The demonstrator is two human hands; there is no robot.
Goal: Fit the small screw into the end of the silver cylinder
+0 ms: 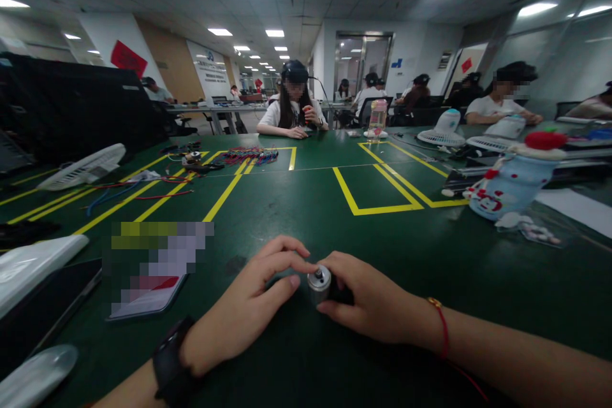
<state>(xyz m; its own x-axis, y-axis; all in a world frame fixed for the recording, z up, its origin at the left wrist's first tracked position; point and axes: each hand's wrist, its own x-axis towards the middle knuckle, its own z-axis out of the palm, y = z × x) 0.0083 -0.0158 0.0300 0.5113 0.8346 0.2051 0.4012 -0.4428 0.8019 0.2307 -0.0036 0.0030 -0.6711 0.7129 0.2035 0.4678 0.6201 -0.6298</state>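
Observation:
A small silver metal cylinder, which looks like a small electric motor, stands upright just above the green table with a short shaft on its top face. My right hand grips it from the right side, thumb in front and fingers curled behind. From the left, my left hand reaches over, its index fingertip at the shaft on top. The left thumb and other fingers stay apart and hold nothing. The motor's lower part and right side are partly hidden by my right hand and shadow.
Left of my hands lie a flat blurred card, a white computer mouse and a dark device. Farther off are coloured wires and a white fan. On the right stands a light-blue bottle. A person sits opposite.

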